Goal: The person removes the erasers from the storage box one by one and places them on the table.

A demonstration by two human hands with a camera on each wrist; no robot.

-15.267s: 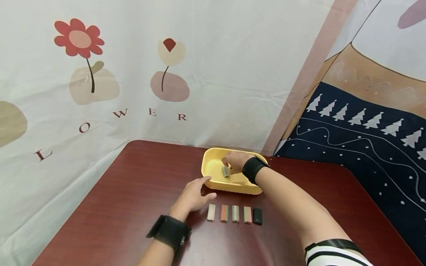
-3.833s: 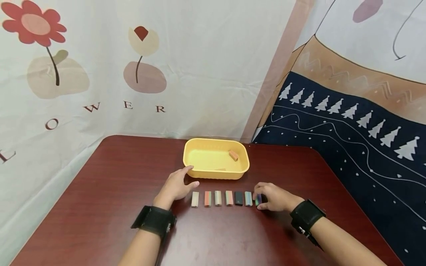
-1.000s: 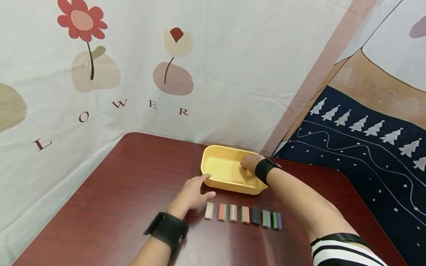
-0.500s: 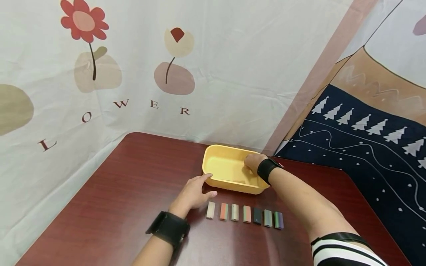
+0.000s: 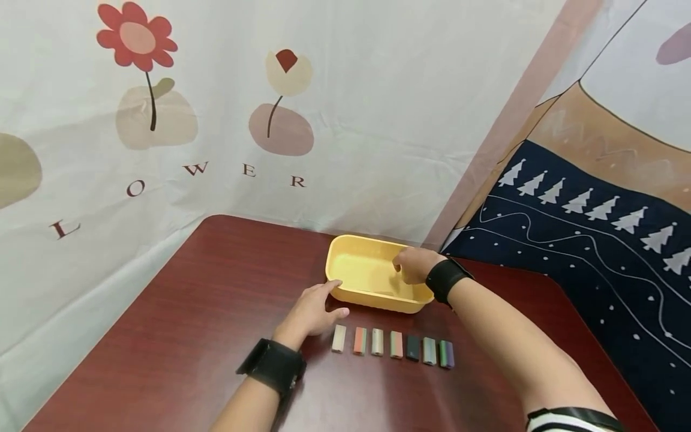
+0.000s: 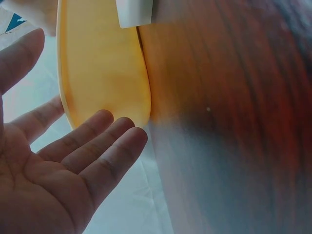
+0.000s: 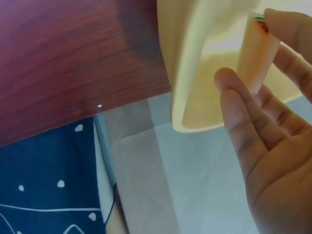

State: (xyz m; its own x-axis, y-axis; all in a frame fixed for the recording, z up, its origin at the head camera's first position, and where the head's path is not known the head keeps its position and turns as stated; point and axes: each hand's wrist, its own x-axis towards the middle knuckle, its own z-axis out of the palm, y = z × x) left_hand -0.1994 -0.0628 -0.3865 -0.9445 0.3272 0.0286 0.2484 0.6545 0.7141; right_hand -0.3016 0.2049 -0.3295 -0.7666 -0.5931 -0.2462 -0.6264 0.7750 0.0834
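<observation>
In the right wrist view, my right hand point(image 5: 415, 265) pinches a small oblong block point(image 7: 256, 58) between thumb and fingers. The block has an orange side, a pale side, a green end and dark print. That hand is over the right part of a yellow plastic tub point(image 5: 378, 300); the held block is hidden in the head view. My left hand point(image 5: 312, 311) is at the tub's near left corner, its index fingertip touching the rim. In the left wrist view the fingers point(image 6: 114, 158) are straight, beside the tub wall.
A row of several similar blocks lies before the tub, from a cream block point(image 5: 338, 339) through a dark block point(image 5: 412, 348) to a green and purple block point(image 5: 447, 354). The reddish-brown table point(image 5: 205, 312) ends at hanging cloths point(image 5: 378, 120) behind and to the right.
Since the earliest frame, a grey-green and a green-purple block have joined the row's right end. The orange block seen in the tub is now in my right hand, slightly raised. My left hand stayed.
</observation>
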